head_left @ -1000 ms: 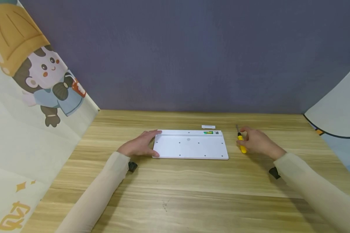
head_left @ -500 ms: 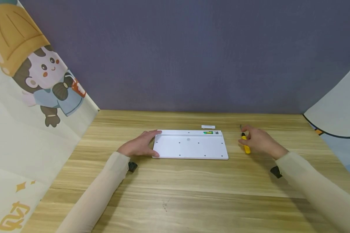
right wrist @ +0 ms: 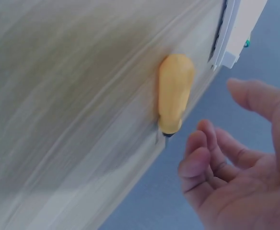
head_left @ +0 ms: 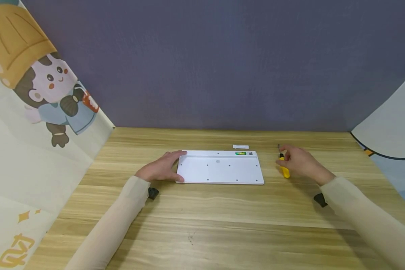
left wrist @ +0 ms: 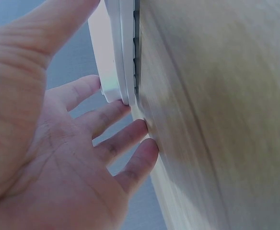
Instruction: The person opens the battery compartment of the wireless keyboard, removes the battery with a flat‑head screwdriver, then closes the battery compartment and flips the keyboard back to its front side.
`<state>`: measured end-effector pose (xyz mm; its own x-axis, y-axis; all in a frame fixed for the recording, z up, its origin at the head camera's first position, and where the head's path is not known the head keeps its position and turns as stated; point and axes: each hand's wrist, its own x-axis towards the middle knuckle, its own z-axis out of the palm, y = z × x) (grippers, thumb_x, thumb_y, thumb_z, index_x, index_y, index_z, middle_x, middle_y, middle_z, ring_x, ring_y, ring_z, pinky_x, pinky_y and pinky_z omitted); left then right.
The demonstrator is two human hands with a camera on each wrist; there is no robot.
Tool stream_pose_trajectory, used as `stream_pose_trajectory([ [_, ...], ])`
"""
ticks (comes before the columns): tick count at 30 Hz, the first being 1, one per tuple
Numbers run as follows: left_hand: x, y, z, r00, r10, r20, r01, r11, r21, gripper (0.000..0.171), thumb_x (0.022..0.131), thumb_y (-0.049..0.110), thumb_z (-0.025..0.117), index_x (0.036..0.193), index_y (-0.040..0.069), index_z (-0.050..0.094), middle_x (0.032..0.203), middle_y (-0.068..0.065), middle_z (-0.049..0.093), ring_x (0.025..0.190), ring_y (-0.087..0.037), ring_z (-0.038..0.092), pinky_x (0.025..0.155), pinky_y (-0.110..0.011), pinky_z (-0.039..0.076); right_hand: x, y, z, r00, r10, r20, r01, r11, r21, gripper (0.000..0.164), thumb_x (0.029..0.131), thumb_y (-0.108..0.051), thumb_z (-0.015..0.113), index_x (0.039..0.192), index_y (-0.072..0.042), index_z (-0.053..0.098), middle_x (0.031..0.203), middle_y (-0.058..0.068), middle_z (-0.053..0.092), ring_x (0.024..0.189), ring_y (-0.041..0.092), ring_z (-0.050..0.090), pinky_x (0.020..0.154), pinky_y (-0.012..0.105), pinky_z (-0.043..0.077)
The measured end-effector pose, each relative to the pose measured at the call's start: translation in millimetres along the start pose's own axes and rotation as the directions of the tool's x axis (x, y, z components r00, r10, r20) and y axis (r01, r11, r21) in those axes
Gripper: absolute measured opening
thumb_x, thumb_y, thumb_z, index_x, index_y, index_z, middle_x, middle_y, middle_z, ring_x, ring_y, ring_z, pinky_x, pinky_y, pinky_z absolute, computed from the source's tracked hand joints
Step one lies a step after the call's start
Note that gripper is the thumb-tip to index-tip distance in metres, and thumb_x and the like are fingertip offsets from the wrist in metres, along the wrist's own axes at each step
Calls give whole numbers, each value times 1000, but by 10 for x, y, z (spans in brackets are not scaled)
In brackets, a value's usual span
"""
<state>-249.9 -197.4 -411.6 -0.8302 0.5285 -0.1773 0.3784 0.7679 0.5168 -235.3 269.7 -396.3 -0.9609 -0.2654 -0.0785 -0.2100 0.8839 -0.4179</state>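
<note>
The left hand [head_left: 162, 167], spread wide, touches the upturned keyboard [head_left: 219, 173] to its right. The right hand [head_left: 301, 164], loosely curled and holding nothing, hangs beside the screwdriver [head_left: 285, 171]; a careless nudge could roll it. Versus one second earlier, the screwdriver lies farther from the left hand; the keyboard appears unmoved.

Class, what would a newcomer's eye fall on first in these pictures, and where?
Probably the cartoon figure in an orange hat, printed on the pale wall covering at the head view's left. Next, the white rectangular keyboard lying face down on the wood-grain table, the person's left hand touching its left end, a green cylindrical battery near its far right corner. Then the yellow-handled metal screwdriver close to the right hand.
</note>
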Motion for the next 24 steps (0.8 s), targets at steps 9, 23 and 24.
stream_pose_trajectory([
  [9, -2, -7, -1, 1000, 9, -1, -8, 1000, 5, 105, 67, 43, 83, 150, 17, 26, 151, -7, 29, 135, -28, 26, 105, -47, 29, 62, -65, 130, 984, -176, -13, 177, 983, 55, 59, 83, -28, 74, 129, 2, 51, 113, 16, 58, 98, 30, 56, 80, 46, 47],
  [23, 2, 15, -15, 1000, 10, 5, -11, 1000, 19, 102, 69, 40, 83, 150, 15, 25, 151, -7, 28, 135, -29, 24, 105, -47, 28, 116, -253, 332, 950, -301, 84, 293, 951, 97, 88, 75, -33, 81, 142, 1, 36, 140, 24, 36, 128, 40, 35, 101, 54, 32],
  [24, 2, 19, -19, 1000, 9, 7, -9, 1000, 23, 102, 70, 40, 83, 150, 15, 25, 152, -8, 27, 136, -30, 23, 106, -47, 27, 121, -258, 337, 950, -299, 88, 291, 952, 93, 88, 75, -33, 81, 143, 1, 36, 140, 23, 36, 127, 40, 35, 100, 54, 33],
])
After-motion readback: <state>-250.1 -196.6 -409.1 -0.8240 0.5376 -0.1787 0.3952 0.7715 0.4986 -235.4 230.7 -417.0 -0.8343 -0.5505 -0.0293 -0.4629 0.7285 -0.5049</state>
